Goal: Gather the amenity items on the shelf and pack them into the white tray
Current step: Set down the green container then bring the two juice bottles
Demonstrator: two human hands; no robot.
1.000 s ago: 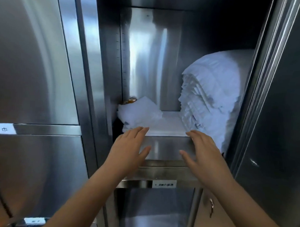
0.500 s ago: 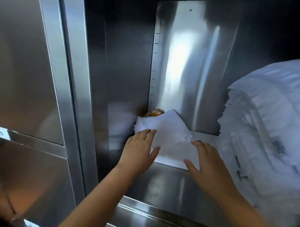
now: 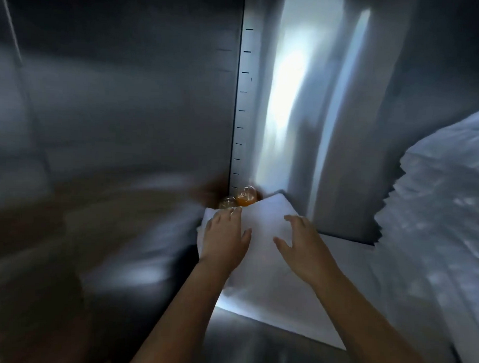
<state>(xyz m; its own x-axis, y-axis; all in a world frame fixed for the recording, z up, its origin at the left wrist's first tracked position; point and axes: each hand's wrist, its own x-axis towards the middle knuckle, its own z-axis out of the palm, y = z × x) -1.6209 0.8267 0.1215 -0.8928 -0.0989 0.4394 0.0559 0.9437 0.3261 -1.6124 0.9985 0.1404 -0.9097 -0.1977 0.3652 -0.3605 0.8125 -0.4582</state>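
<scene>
Where the steel side wall (image 3: 127, 109) meets the back panel, two small bottles (image 3: 246, 197) stand in the rear left corner of the shelf (image 3: 254, 344); one holds amber liquid, the one beside it looks clear; only their upper parts show above the edge of a white sheet (image 3: 266, 223); the sheet is plain, smooth and tilted up toward the corner, lying on a flat white board (image 3: 323, 306) that covers much of the shelf; whether that board is the tray, cannot tell; a tall white stack (image 3: 443, 215) with a ragged layered edge fills the right side, just beside the board.

Left hand (image 3: 225, 239) lies palm-down on the sheet's left part, fingers straight and close together, tips just short of the bottles, holding nothing; right hand (image 3: 304, 250) sits over the sheet's right part, fingers spread wide and a little bent, holding nothing; whether its tips touch the sheet, cannot tell.

Against half a second ago: both hands have gone deeper toward the corner, the left from the sheet's near edge up to its far edge; the view has closed in; the bottles, then a single amber glint, now show as two.
</scene>
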